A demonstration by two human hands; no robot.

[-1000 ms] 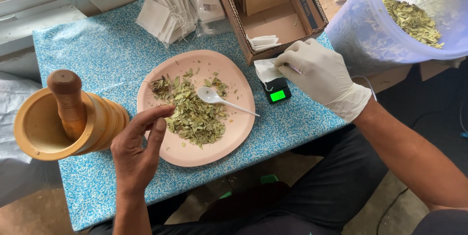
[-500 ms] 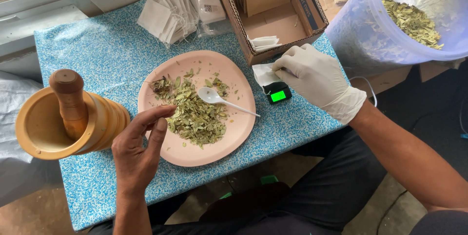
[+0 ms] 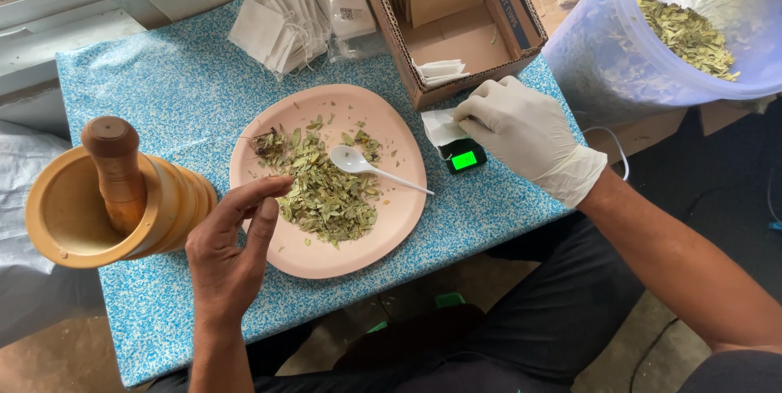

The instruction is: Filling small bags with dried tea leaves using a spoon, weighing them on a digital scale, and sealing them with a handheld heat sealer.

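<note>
A pink plate (image 3: 391, 124) holds a heap of dried green leaves (image 3: 326, 189) and a white plastic spoon (image 3: 358, 163) lying across them. My bare left hand (image 3: 228, 254) hovers at the plate's left rim, its fingertips pinched together against the edge of the leaf heap. My right hand (image 3: 521, 132), in a white glove, pinches a small white tea bag (image 3: 440, 126) over a little black pocket scale with a green lit display (image 3: 464, 157), just right of the plate.
A wooden mortar with its pestle (image 3: 106, 197) stands at the left. Loose white tea bags (image 3: 277, 26) lie at the back beside a cardboard box (image 3: 456, 26). A translucent bucket of dried leaves (image 3: 684, 35) sits at the right. The blue speckled tabletop (image 3: 163, 92) ends near my lap.
My gloved right hand has shifted slightly over the scale with the tea bag. My left hand stays pinched at the leaf heap.
</note>
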